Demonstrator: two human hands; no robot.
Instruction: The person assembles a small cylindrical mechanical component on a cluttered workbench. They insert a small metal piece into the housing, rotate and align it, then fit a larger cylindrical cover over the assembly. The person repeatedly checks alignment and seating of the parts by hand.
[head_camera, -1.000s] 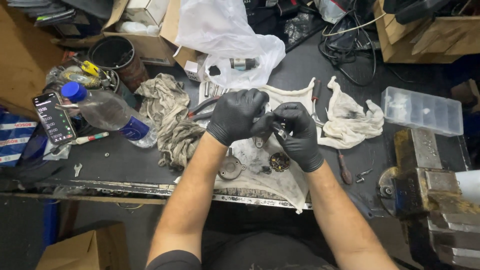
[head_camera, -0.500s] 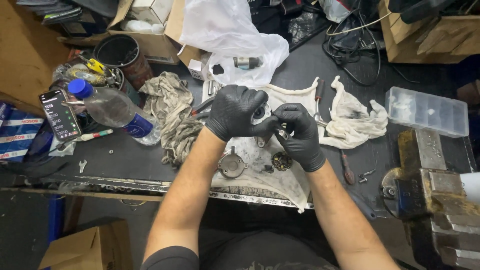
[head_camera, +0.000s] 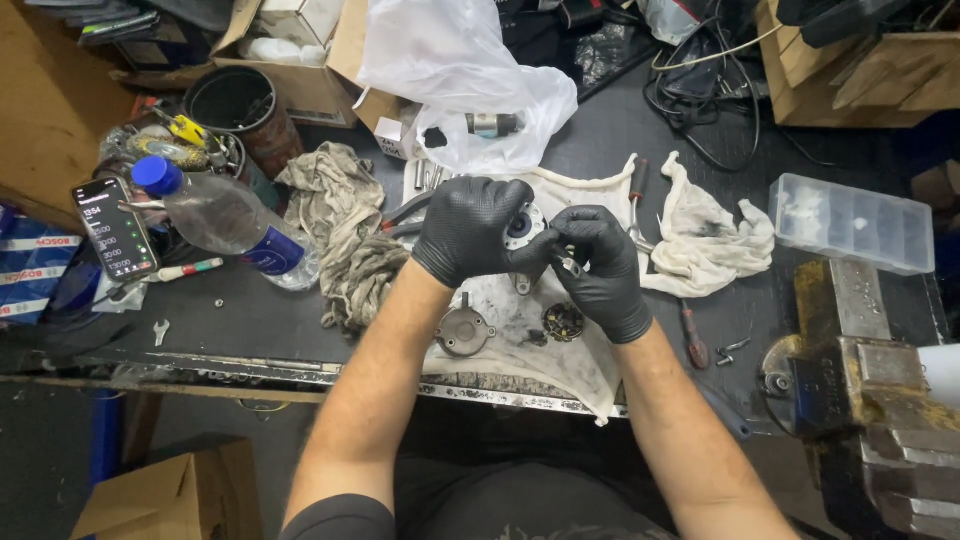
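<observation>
Both my hands wear black gloves and meet over a dirty white cloth (head_camera: 520, 340) on the dark workbench. My left hand (head_camera: 472, 230) is wrapped around a round metal part with a blue centre (head_camera: 521, 226), most of it hidden by my fingers. My right hand (head_camera: 598, 268) pinches a small metal piece (head_camera: 570, 265) right against that part. Below my hands on the cloth lie a round metal cap (head_camera: 464, 331) and a small dark toothed ring (head_camera: 563, 321).
A plastic bottle (head_camera: 222, 218) with a blue cap, a phone (head_camera: 115, 230) and grey rags (head_camera: 345, 235) lie left. A white rag (head_camera: 710, 240) and a clear compartment box (head_camera: 852, 224) sit right. A metal vise (head_camera: 860, 395) stands at the right front corner. A white plastic bag (head_camera: 455, 80) lies behind.
My hands stay together on the part; my right fingers have shifted slightly against it. The view has drifted a little.
</observation>
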